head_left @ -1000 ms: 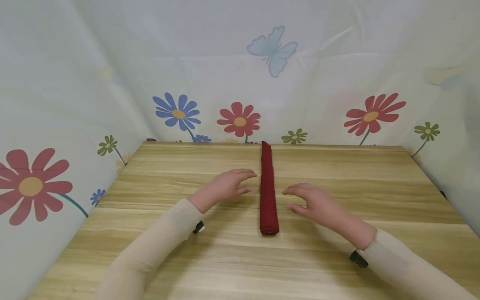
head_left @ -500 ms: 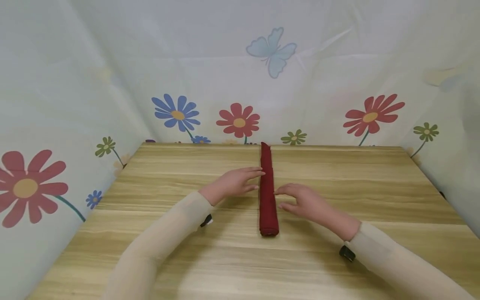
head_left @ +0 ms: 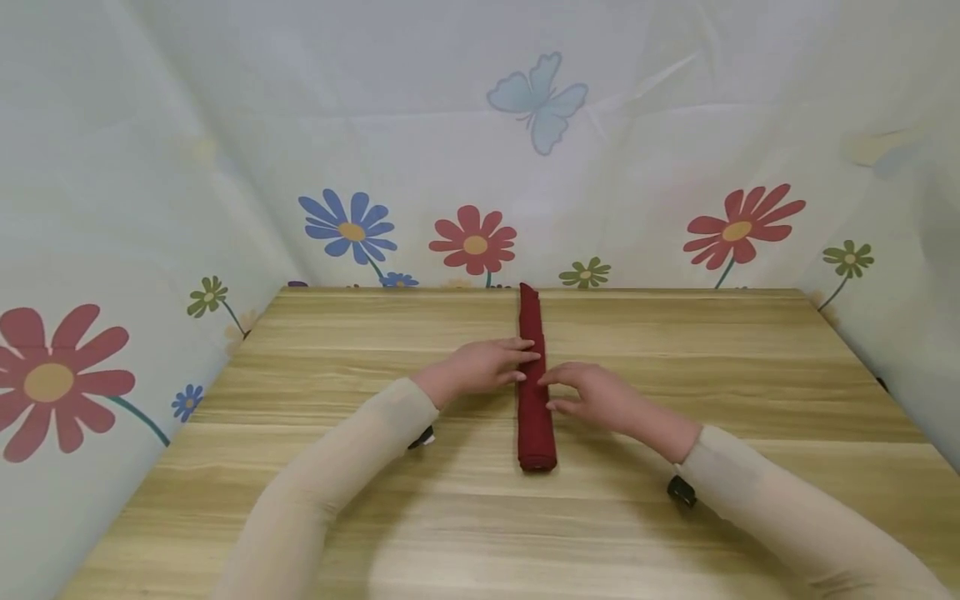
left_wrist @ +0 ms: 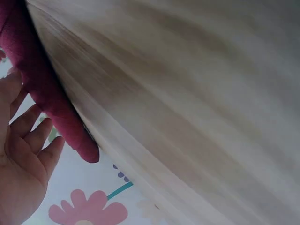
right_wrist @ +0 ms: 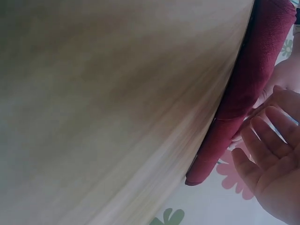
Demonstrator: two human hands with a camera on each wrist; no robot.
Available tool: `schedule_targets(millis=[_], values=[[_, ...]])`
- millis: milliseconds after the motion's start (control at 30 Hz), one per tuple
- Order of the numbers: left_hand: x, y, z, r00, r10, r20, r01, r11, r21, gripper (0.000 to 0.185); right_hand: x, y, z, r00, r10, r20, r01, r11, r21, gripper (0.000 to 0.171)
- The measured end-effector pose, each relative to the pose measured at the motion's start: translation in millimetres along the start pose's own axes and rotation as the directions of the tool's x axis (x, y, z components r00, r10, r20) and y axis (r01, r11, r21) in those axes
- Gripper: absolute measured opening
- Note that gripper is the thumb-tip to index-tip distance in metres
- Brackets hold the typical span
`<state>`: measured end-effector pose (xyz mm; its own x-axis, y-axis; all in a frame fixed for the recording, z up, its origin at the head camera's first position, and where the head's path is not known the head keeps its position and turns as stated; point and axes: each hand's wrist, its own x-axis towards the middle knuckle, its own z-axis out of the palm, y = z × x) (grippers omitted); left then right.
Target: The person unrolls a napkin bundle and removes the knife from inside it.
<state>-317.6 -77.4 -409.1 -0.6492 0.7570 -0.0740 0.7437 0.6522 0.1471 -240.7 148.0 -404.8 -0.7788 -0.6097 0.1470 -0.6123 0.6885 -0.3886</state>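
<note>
A dark red cloth rolled into a long narrow roll (head_left: 534, 400) lies on the wooden table (head_left: 712, 358), running from the far edge toward me. My left hand (head_left: 491, 367) reaches it from the left, its straight fingers touching the roll's side and top near the middle. From the right, my right hand (head_left: 592, 396) has its fingertips against the roll just below the left one. In the left wrist view the left hand (left_wrist: 23, 159) shows relaxed fingers beside the roll (left_wrist: 42, 93). The right wrist view shows the right hand (right_wrist: 272, 150) spread next to the roll (right_wrist: 248, 79).
A pale curtain with printed flowers and a butterfly (head_left: 536, 100) closes in the table at the back and both sides. A black wrist strap (head_left: 681, 490) shows under the right sleeve. Bare wood lies left and right of the roll.
Both hands have moved inward from either side of the roll and now touch it. The roll itself has not shifted.
</note>
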Motion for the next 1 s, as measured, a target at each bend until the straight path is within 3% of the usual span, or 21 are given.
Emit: schedule_targets(millis=[233, 667, 1000], values=[[3.9, -3.7, 2.2, 1.0, 0.019, 0.004, -0.019, 0.999, -0.026, 0.048, 5, 0, 2, 1.0, -0.022, 0.016, 0.023, 1.0, -0.019, 0.03], [9.1, 0.0, -6.8, 0.996, -0.031, 0.082, 0.036, 0.997, -0.07, 0.047, 13, -2, 2, 0.996, -0.08, 0.046, 0.083, 0.993, -0.081, 0.025], [13.6, 0.0, -1.1, 0.994, -0.055, 0.1, 0.064, 0.994, -0.091, 0.047, 19, 2, 3, 0.998, -0.008, 0.055, 0.007, 1.0, 0.004, 0.017]])
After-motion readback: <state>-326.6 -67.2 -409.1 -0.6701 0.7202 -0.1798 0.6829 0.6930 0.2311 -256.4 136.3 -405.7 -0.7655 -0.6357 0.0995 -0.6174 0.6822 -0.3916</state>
